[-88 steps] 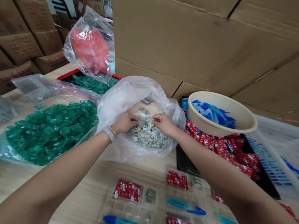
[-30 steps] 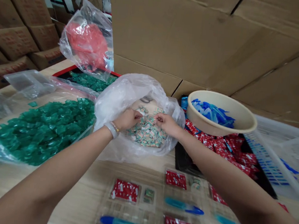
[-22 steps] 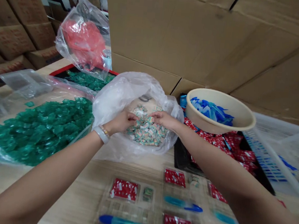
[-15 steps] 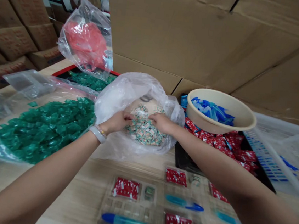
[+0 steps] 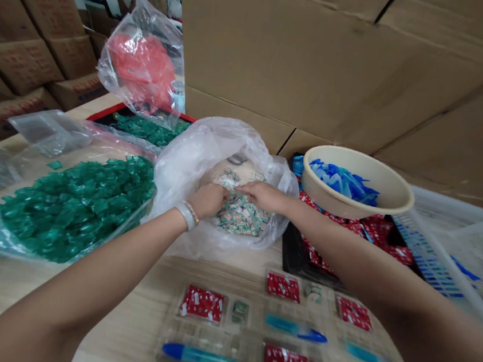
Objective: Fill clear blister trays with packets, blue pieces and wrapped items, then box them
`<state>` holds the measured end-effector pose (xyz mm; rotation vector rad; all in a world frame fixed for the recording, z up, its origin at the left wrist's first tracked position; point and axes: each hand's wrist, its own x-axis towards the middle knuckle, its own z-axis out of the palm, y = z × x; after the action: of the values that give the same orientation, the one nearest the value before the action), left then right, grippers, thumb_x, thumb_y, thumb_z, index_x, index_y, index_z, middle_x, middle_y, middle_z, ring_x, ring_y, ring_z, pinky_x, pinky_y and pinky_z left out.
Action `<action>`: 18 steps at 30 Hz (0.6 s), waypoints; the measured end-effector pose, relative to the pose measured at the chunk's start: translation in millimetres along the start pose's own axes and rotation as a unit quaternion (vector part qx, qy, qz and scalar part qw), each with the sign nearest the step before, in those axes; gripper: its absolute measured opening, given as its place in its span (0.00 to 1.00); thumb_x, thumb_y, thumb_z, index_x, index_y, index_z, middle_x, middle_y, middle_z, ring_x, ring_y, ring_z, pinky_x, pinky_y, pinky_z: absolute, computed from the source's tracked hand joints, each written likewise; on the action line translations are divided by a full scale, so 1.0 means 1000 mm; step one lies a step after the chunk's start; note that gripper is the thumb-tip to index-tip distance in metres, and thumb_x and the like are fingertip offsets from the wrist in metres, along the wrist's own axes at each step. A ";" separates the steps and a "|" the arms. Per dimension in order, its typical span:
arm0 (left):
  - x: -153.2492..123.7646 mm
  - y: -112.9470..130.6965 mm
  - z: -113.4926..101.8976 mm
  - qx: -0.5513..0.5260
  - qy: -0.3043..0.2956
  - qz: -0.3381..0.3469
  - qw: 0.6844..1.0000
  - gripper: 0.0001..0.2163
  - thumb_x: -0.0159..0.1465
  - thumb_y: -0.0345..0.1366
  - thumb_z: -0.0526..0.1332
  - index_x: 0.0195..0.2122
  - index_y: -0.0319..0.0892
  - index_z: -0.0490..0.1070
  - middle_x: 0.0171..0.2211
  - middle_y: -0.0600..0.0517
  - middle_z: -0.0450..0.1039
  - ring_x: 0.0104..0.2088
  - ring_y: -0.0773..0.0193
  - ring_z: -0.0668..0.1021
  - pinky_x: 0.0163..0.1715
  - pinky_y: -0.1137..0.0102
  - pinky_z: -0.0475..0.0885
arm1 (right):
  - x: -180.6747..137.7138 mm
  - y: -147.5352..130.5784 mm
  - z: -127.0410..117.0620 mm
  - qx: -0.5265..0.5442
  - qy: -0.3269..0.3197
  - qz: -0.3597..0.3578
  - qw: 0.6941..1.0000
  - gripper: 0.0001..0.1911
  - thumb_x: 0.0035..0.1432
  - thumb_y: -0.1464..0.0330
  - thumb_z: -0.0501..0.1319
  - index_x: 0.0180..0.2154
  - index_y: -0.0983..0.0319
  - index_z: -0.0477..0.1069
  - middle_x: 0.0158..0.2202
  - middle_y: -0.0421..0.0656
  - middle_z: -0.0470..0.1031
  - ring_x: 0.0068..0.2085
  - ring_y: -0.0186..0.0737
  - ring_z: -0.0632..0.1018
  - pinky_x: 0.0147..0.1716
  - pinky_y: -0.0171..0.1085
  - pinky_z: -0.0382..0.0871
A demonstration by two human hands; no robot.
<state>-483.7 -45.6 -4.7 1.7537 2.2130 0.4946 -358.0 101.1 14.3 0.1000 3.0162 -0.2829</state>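
A clear plastic bag (image 5: 182,169) stands wide open in the middle of the table, with a heap of small printed packets (image 5: 244,219) inside. Both my hands reach into it, almost touching each other. My left hand (image 5: 210,199), a pale bangle on its wrist, is closed with fingers curled down at the packets; what it holds is hidden. At the heap's far side my right hand (image 5: 261,196) is closed too, thumb and index finger together and pointing left. Anything between those fingertips is too small to make out.
Green sachets (image 5: 87,205) fill a bag at left. A cream basin (image 5: 351,208) of blue pieces stands on a black tray (image 5: 294,255) of red sachets, beside a white basket (image 5: 429,241). Nearer me lie clear blister trays (image 5: 208,334) with red sachets and blue pens.
My left hand has moved right and turned over the packets, closing in on the right hand. My right hand stays nearly in place, its fingertips shifted slightly left.
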 end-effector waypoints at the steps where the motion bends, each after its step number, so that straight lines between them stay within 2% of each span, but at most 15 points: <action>1: -0.002 0.001 0.000 0.004 0.001 -0.001 1.000 0.11 0.54 0.28 0.54 0.34 0.41 0.74 0.31 0.47 0.75 0.32 0.60 0.75 0.35 0.69 0.66 | 0.004 0.001 0.000 -0.007 -0.016 -0.001 1.000 0.20 0.51 0.78 0.52 0.46 0.61 0.69 0.44 0.45 0.72 0.44 0.40 0.72 0.44 0.37 0.62; 5: -0.011 -0.002 0.000 0.003 0.030 0.062 0.998 0.09 0.54 0.29 0.56 0.35 0.40 0.73 0.32 0.48 0.74 0.35 0.60 0.73 0.37 0.69 0.66 | 0.006 0.002 0.000 -0.044 -0.032 0.000 0.999 0.14 0.51 0.77 0.52 0.39 0.62 0.71 0.37 0.45 0.73 0.40 0.40 0.72 0.39 0.35 0.62; 8: -0.019 -0.006 0.002 0.013 0.068 0.110 0.992 0.11 0.55 0.29 0.56 0.39 0.41 0.71 0.35 0.48 0.73 0.38 0.60 0.71 0.41 0.68 0.65 | -0.006 -0.004 0.002 -0.100 -0.004 0.027 0.995 0.12 0.53 0.76 0.51 0.37 0.63 0.70 0.33 0.47 0.72 0.37 0.40 0.71 0.37 0.35 0.60; 11: -0.026 -0.007 0.004 0.033 0.081 0.113 0.990 0.09 0.57 0.30 0.55 0.36 0.41 0.72 0.37 0.48 0.71 0.40 0.60 0.70 0.41 0.67 0.64 | -0.020 -0.016 0.003 -0.132 0.038 0.046 0.990 0.11 0.54 0.76 0.50 0.37 0.64 0.68 0.35 0.48 0.69 0.38 0.41 0.69 0.37 0.37 0.60; 14: -0.032 -0.003 0.004 0.032 0.076 0.107 0.991 0.07 0.56 0.29 0.56 0.35 0.41 0.72 0.36 0.48 0.71 0.39 0.60 0.70 0.41 0.66 0.64 | -0.031 -0.027 0.006 -0.082 0.088 0.056 0.991 0.10 0.53 0.77 0.51 0.36 0.64 0.67 0.37 0.48 0.66 0.40 0.40 0.68 0.38 0.35 0.60; 18: -0.036 0.002 0.002 0.024 0.066 0.102 0.992 0.08 0.57 0.30 0.56 0.36 0.41 0.71 0.36 0.48 0.71 0.40 0.60 0.70 0.43 0.65 0.63 | -0.036 -0.036 0.015 0.024 0.075 0.065 0.995 0.08 0.50 0.78 0.52 0.32 0.64 0.65 0.33 0.43 0.66 0.36 0.36 0.68 0.36 0.32 0.61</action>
<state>-472.8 -79.5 -5.8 2.0408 2.1581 0.6242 -323.6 61.2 10.0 0.3360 3.1320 -0.3496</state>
